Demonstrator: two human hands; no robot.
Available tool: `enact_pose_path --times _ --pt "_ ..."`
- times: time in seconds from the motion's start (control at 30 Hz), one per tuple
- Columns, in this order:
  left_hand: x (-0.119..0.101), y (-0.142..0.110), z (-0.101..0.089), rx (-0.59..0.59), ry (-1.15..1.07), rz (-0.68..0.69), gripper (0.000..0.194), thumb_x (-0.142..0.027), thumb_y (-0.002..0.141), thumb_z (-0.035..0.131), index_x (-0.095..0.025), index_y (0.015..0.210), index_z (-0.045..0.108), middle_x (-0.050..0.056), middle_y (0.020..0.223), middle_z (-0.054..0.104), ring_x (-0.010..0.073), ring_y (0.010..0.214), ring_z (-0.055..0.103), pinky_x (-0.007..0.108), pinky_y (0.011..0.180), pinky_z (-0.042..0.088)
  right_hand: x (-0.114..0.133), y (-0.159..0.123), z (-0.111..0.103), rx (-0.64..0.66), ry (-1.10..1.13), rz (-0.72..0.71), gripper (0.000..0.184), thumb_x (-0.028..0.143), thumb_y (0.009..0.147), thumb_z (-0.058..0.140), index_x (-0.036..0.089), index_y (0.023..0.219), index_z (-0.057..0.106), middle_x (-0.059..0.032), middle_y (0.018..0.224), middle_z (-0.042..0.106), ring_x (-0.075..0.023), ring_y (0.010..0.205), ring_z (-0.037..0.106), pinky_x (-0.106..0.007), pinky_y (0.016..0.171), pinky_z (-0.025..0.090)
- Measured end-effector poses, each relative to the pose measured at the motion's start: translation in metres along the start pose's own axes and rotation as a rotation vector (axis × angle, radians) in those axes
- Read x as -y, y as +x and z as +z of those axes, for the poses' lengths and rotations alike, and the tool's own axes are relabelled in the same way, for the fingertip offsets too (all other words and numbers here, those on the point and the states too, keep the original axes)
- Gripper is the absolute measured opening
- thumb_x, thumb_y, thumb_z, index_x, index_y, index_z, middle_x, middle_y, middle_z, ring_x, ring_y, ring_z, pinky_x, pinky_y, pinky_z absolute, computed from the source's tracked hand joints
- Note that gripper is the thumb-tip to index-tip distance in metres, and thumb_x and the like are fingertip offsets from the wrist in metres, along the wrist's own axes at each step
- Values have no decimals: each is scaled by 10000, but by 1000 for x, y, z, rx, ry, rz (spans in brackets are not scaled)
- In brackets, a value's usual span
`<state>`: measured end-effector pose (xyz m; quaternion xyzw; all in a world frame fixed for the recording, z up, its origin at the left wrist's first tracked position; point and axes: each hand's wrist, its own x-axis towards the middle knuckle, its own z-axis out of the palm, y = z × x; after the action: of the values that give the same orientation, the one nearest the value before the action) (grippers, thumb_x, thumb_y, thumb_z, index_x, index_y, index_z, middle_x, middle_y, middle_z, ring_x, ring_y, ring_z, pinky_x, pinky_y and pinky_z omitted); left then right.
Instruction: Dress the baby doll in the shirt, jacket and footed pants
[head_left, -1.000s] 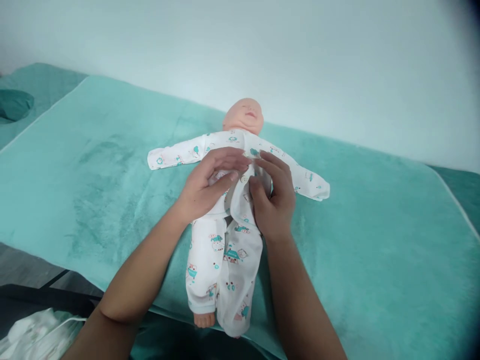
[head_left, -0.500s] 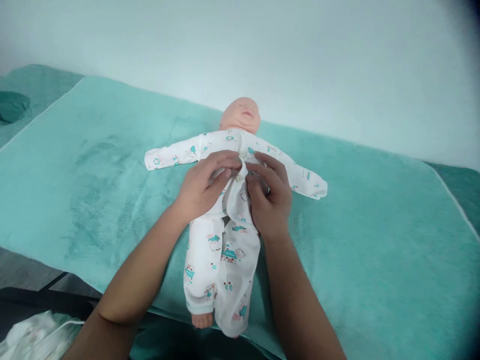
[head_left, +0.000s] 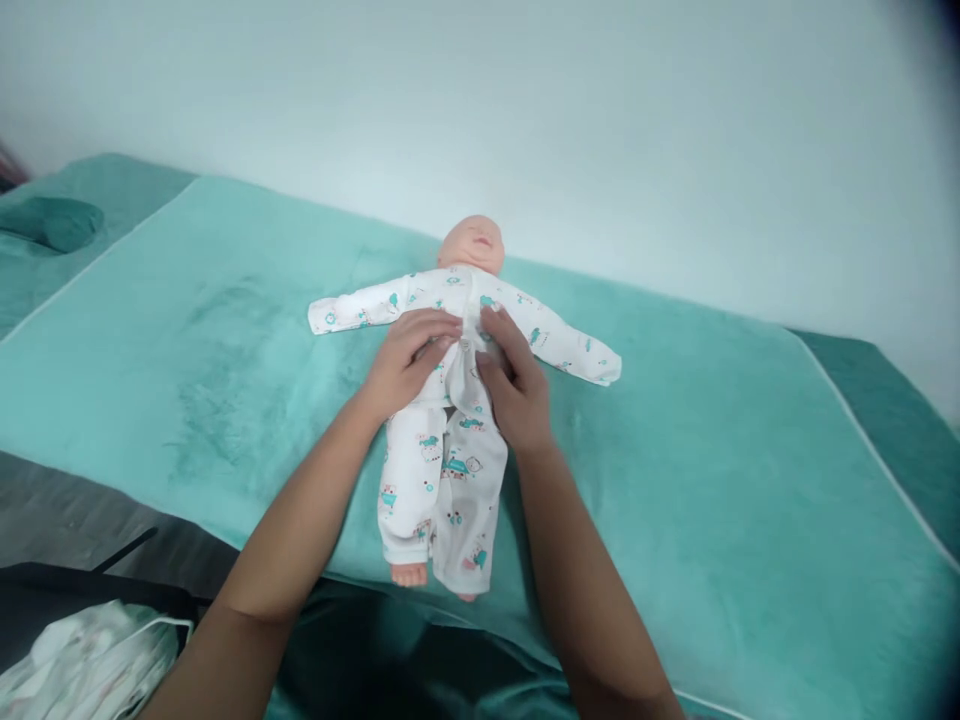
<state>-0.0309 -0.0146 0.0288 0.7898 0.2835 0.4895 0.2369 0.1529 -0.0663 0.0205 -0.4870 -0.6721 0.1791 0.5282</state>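
A baby doll lies on its back with its arms spread out. It wears a white printed jacket and matching printed trousers. On the left half of the jacket front rests my left hand, its fingers stretched toward the middle seam. My right hand touches the other half, fingers extended and thumb apart. Between both hands runs the jacket's front opening, with a button showing. Below it the lower corner of the flap hangs a little loose. My fingers partly cover the chest.
A green padded bed carries the doll, with a pale wall behind it. At the bed's left end is a dark hollow. Crumpled white cloth lies on something dark at the lower left.
The view has shifted, so the doll appears smaller. My right fingers have come down flatter on the jacket, and the front flap lies closer to the body. My left hand stays on its side.
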Motion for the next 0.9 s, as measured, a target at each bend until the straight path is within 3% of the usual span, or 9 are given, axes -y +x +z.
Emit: enact_pose_path --times 0.1,0.2,0.27,0.33,0.37,0.47,0.57,0.77,0.9 --pt "7 -23 -7 -69 117 -83 294 -347 1046 472 -218 1145 717 101 1324 699 202 1288 601 449 1152 436 2 -25 -1 42 -72 -24 557 337 1022 525 330 1569 419 -53 1689 360 -225 1604 237 -581 1302 228" --pt "21 -40 -23 -129 404 -187 348 -278 1016 471 -218 1299 665 130 1488 580 241 1421 494 496 1207 372 3 -55 -11 145 -165 -37 616 359 1032 515 326 1616 321 -72 1751 177 -251 1626 148 -604 1292 221" --pt "32 -43 -38 -130 600 -297 442 -228 971 499 -220 1398 610 146 1562 502 282 1486 411 519 1220 342 -3 -70 -26 212 -219 4 625 382 1030 517 311 1619 318 -91 1744 196 -258 1607 221 -578 1275 284" --pt "42 -41 -54 -115 740 -424 533 -214 940 521 -217 1472 555 168 1604 441 331 1508 359 544 1197 346 -18 -76 -47 173 -328 74 609 419 1020 520 266 1593 379 -131 1661 380 -275 1537 369 -566 1243 341" --pt "46 -39 -62 -104 785 -482 562 -220 936 523 -218 1498 531 178 1608 429 353 1504 353 557 1178 353 -29 -75 -59 97 -411 116 605 442 1008 526 227 1565 425 -156 1594 468 -295 1497 416 -574 1230 348" --pt "56 -29 -81 -35 861 -605 562 -265 954 502 -234 1515 517 195 1503 526 394 1406 435 581 1116 367 -67 -60 -93 -64 -661 246 676 453 929 581 85 1489 496 -261 1493 518 -377 1425 444 -582 1192 353" --pt "64 -21 -93 47 912 -606 506 -282 972 472 -238 1468 565 195 1334 612 385 1284 505 553 1070 371 -98 -35 -115 -114 -779 387 661 443 873 616 89 1428 555 -246 1286 607 -363 1220 546 -539 1075 443" --pt "82 -15 -105 3 1000 -586 603 -146 968 347 -240 1552 463 219 1316 590 394 1262 487 530 1010 375 -134 2 -125 -90 -832 384 491 387 877 615 139 1298 665 -197 1167 592 -320 1125 523 -486 1039 426" --pt "87 -15 -105 -39 1006 -650 597 -141 953 358 -186 1532 491 249 1327 590 415 1255 490 546 983 396 -146 6 -127 -191 -790 355 390 380 863 629 193 1198 699 -169 1140 581 -313 1079 501 -498 991 416"
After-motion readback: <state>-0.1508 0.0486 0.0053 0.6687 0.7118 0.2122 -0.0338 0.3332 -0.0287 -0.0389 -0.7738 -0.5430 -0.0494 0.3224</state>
